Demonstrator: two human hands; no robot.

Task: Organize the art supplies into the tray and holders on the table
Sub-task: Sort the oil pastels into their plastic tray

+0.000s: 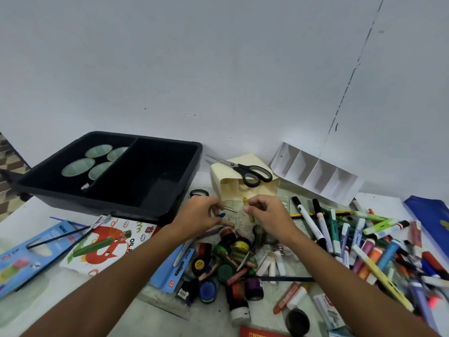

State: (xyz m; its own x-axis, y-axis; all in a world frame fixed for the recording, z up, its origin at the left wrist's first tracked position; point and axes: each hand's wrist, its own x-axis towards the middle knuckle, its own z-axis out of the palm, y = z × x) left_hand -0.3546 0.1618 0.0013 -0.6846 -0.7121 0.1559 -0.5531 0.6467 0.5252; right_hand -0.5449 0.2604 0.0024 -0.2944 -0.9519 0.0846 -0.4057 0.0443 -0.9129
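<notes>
From the head view both hands hover over the heap of art supplies [243,259] in the middle of the table [43,295]; the left hand [198,215] curls its grip round a small blue-tipped piece, and the right hand [266,212] pinches a short yellow stick [246,200] between thumb and fingers. The black tray [170,207] sits at the far left with four round cups [77,167] in its left compartment; scissors [245,170] lie on a cream holder [227,188] beside the white divided holder [315,173], and markers [364,242] sprawl to the right.
</notes>
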